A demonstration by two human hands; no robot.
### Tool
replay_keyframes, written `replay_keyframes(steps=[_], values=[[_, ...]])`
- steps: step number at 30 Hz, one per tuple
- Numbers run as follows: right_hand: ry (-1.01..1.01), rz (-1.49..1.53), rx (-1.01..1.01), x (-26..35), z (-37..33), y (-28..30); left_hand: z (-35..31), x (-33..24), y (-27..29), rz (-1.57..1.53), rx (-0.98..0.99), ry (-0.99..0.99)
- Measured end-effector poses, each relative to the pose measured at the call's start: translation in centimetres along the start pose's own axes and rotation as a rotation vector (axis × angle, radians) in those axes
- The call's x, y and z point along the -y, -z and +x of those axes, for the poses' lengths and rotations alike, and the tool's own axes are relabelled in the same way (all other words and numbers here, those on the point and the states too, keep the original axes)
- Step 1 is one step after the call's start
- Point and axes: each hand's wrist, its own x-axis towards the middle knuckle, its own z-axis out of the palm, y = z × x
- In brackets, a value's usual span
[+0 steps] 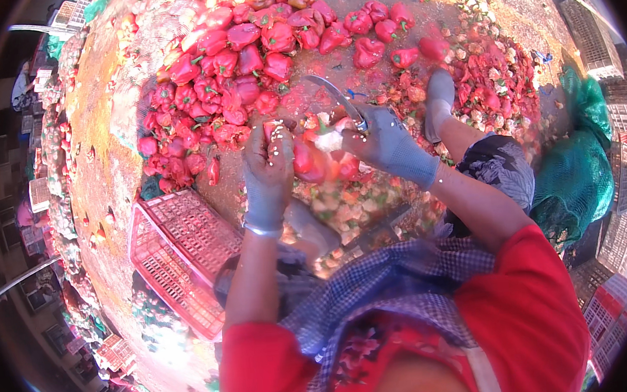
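My left hand [266, 174], in a grey glove speckled with pale seeds, is closed around a red bell pepper, of which only a bit shows at the fingertips. My right hand [396, 145], gloved the same way, grips a knife with a curved blade [333, 91] that points up and left. By the right fingertips is a white seedy pepper core [329, 142]; I cannot tell whether the fingers hold it or it lies below them. Under and between both hands are red peppers [309, 163], partly blurred.
A big heap of red peppers [244, 61] lies ahead to the left. Red scraps and cores [492, 82] are piled at the right, beside my foot [440, 97]. A pink plastic crate [185, 254] leans at my left knee. Green netting [576, 168] lies right, near stacked crates [615, 238].
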Motion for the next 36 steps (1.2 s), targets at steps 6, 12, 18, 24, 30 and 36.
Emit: replay_keyframes(steps=[6,12,18,24,30,36], values=[[-0.135,0.171,-0.056,0.0,0.8,0.3,1.0,-0.9,1.0,-0.331,0.063,0.077],[-0.304,0.553,-0.117,0.9,1.2,1.0,1.8,-1.6,0.9,-0.430,-0.062,0.004],[-0.268,0.869,-0.218,1.5,1.2,-0.1,0.9,2.6,3.1,0.124,-0.165,-0.257],[-0.341,0.887,-0.271,-0.5,1.6,3.8,1.2,4.2,9.9,-0.533,-0.507,0.234],[-0.394,1.071,-0.239,1.3,2.1,3.0,-3.5,14.2,18.6,-1.001,-1.145,0.140],[-0.404,1.038,-0.136,-1.3,3.4,-1.1,-7.5,15.0,22.0,-1.520,-0.932,0.099]])
